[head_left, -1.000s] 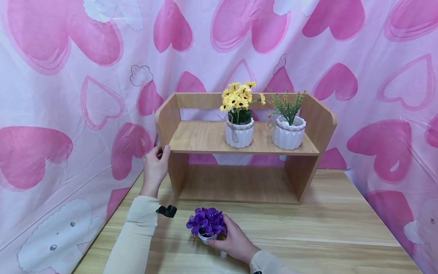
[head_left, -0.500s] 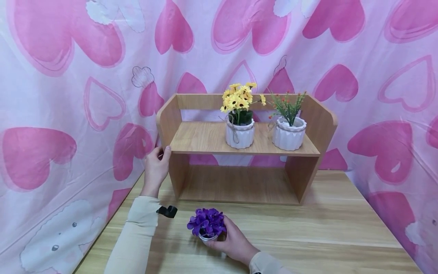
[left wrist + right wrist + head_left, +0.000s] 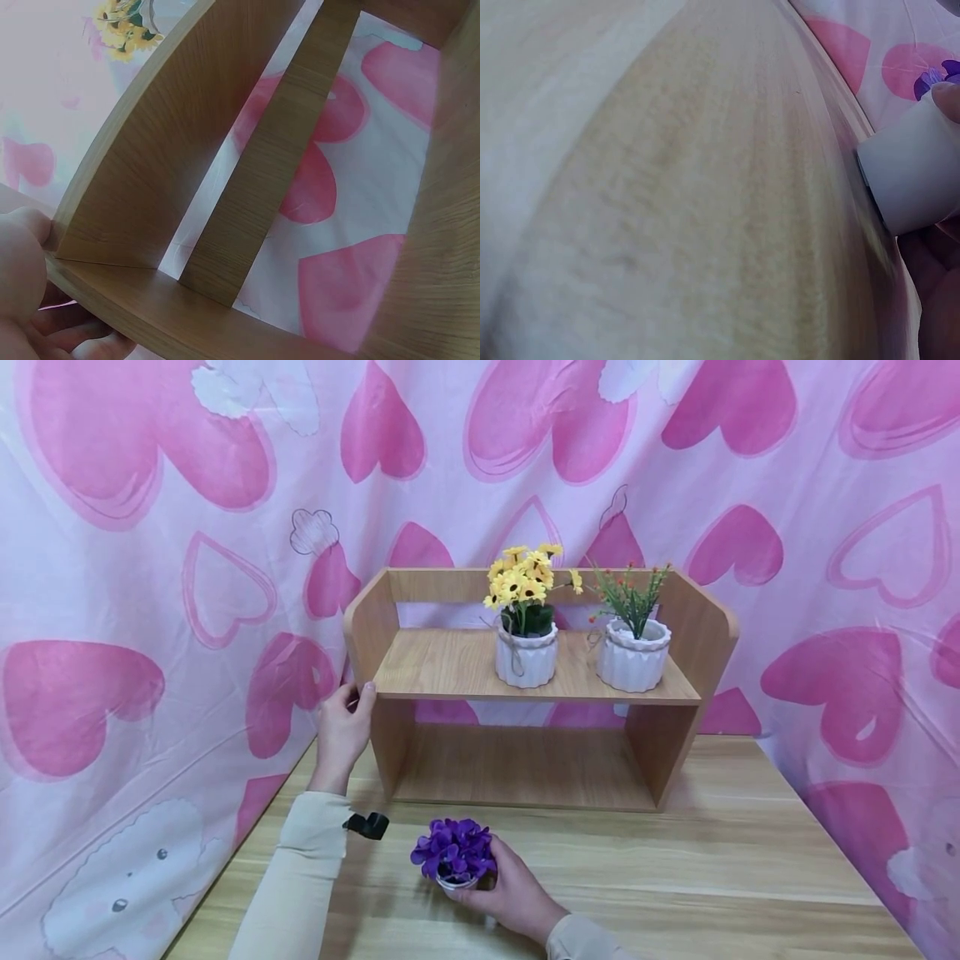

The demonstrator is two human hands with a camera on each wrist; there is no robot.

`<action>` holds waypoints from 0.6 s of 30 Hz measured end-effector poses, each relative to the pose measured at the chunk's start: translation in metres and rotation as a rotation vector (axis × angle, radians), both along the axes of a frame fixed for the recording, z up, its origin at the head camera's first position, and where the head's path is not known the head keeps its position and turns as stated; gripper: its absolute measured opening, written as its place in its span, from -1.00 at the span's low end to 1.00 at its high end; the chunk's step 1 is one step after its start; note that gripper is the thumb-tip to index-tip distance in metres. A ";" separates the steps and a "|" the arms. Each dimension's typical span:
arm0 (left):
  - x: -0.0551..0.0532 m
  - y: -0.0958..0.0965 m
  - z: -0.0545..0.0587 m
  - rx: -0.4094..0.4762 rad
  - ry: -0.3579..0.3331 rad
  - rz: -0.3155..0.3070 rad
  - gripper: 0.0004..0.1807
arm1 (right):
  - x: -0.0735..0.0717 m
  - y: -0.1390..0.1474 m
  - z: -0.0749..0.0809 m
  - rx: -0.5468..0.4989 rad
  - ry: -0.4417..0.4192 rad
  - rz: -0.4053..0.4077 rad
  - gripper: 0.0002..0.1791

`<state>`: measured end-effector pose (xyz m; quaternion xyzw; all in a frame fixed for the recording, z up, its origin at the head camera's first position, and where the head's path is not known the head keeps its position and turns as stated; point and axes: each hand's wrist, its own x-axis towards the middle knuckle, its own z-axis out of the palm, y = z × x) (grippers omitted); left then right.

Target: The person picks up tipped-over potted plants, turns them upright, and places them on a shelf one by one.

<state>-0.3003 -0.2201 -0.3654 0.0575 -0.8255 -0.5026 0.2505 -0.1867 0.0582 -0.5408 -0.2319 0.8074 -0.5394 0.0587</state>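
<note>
My left hand (image 3: 342, 727) grips the front left side panel of a two-tier wooden shelf (image 3: 536, 768), thumb on the front edge near the upper board. In the left wrist view, its fingers (image 3: 71, 330) wrap the outer face of that panel. Low in the head view, my right hand (image 3: 513, 889) holds a small white flowerpot (image 3: 911, 165) with purple flowers (image 3: 453, 850), thumb and fingers round the pot. In the right wrist view the pot's base shows close over the wooden table (image 3: 705, 195).
On the upper board stand a white pot of yellow flowers (image 3: 527, 660) and, to its right, a white pot with a red-tipped green plant (image 3: 633, 664). A pink heart-patterned curtain (image 3: 225, 693) hangs behind and on both sides. A black band (image 3: 367, 825) sticks out from the left wrist.
The head view shifts very slightly. Both hands, the purple flowerpot and the shelf keep their places.
</note>
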 end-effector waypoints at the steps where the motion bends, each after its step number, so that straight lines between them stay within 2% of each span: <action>1: 0.000 0.000 0.000 0.001 0.002 -0.001 -0.41 | 0.000 0.000 0.000 0.002 0.002 -0.002 -0.13; 10: -0.001 -0.001 -0.002 -0.010 0.024 -0.005 -0.42 | -0.003 0.001 0.011 -0.010 -0.003 -0.002 -0.16; 18: -0.001 -0.003 -0.003 -0.005 0.010 -0.013 -0.40 | -0.012 0.002 0.026 -0.041 0.012 0.014 -0.16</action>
